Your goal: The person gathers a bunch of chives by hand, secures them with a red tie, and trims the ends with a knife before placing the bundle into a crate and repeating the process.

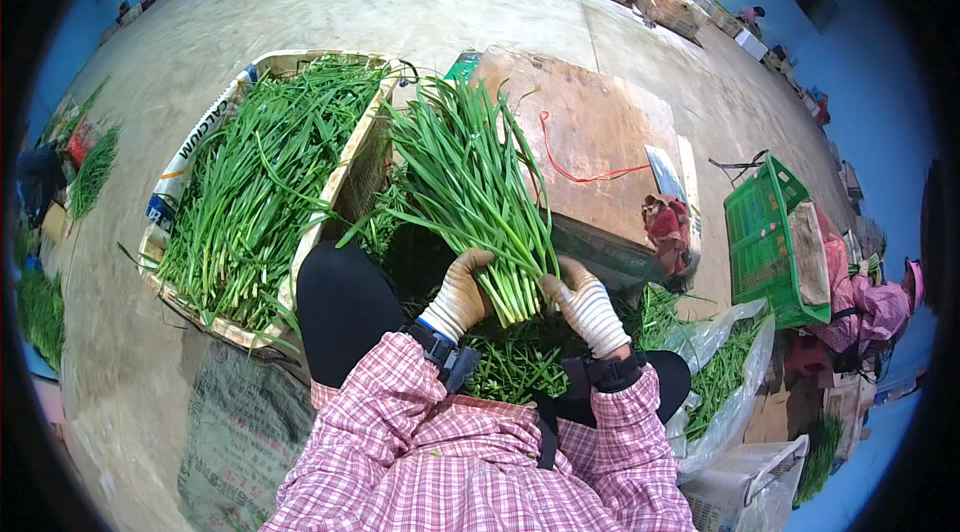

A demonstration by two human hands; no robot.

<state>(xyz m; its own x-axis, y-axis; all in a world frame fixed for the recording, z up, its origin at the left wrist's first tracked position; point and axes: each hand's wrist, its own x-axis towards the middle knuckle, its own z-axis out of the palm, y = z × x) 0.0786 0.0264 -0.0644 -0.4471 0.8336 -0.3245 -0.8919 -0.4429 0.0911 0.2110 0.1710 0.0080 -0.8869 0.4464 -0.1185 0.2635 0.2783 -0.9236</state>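
Both gloved hands close on one bundle of green chives (470, 192) in the head view: the left hand (459, 294) wraps its pale stem end from the left, and the right hand (588, 308) (striped glove) grips it from the right. Leaves fan up over a wooden board (590, 132), beside a chive-filled crate (262, 182).

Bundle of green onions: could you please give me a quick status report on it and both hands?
Left hand and right hand, gloved, both gripping bundle of green onions at its base. Leaves fan away over wooden board. Nothing obstructing.
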